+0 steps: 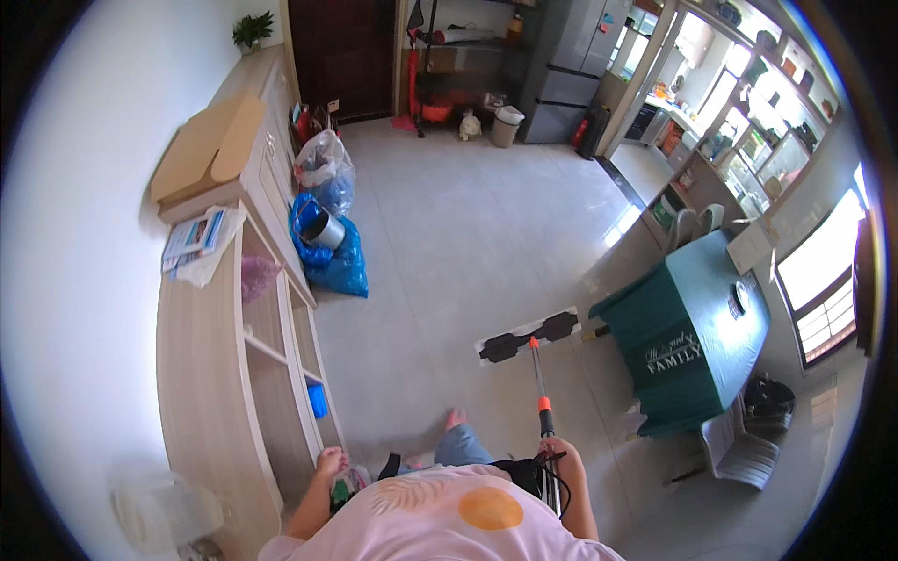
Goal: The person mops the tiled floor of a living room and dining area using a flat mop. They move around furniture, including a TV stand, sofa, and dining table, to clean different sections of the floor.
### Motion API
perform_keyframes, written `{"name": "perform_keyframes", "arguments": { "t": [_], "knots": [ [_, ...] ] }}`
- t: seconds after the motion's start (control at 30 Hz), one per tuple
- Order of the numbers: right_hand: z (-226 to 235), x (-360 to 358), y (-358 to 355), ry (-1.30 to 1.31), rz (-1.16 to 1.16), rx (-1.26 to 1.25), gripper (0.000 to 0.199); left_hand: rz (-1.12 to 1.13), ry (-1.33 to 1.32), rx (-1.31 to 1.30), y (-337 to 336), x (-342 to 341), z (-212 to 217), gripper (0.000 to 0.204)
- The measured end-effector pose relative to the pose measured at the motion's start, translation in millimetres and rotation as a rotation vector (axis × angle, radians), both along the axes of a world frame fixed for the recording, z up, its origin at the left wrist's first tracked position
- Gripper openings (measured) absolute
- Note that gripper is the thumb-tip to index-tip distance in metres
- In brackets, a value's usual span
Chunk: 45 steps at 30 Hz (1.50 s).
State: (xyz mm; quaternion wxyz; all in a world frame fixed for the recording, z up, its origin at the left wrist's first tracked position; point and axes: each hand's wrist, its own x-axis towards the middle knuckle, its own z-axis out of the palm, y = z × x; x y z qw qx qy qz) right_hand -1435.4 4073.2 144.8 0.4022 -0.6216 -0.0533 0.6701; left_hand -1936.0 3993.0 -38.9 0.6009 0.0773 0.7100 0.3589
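A flat mop with a black plate, white pad and silver-and-orange pole reaches across the tiles ahead of me. My right hand is closed around the upper pole, close to my body. A thin dark cord hangs beside that hand. The mop head lies flat on the floor near the table. My left hand is closed at the front edge of the low wooden cabinet. Just below it shows a green and white item, mostly hidden by my shirt. Whether the fingers hold it cannot be made out.
Blue and clear plastic bags stand on the floor against the cabinets at left. A table with a green cloth and a grey chair stand at right. A white bin and a fridge are at the back.
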Motion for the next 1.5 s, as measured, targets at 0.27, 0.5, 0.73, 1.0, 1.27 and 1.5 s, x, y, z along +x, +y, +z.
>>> {"name": "perform_keyframes", "arguments": {
  "t": [0.27,0.5,0.73,1.0,1.27,1.5],
  "knots": [
    [-65.2,21.6,279.0,0.047,0.329,-0.011,0.013,0.282,-0.027,-0.007,173.4,-42.4,-21.5,0.017],
    [-95.6,-3.7,554.3,0.001,0.776,-0.294,0.018,0.340,-0.090,-0.357,224.0,13.0,33.3,0.012],
    [-95.9,-101.4,793.9,-0.391,1.370,-0.371,0.015,0.466,-0.179,-0.458,337.1,0.7,-4.9,0.016],
    [-25.9,-249.6,969.9,-0.069,1.174,-0.429,0.022,0.501,-0.076,-0.058,645.8,-108.5,7.3,0.026],
    [-108.8,-349.8,1147.4,0.023,1.122,-0.561,0.030,0.539,0.022,0.020,823.4,-156.1,13.3,0.023],
    [-144.2,-415.8,1317.5,0.039,1.380,-0.589,0.025,0.734,-0.060,-0.381,897.1,-111.4,-24.9,0.025]
  ]
}}
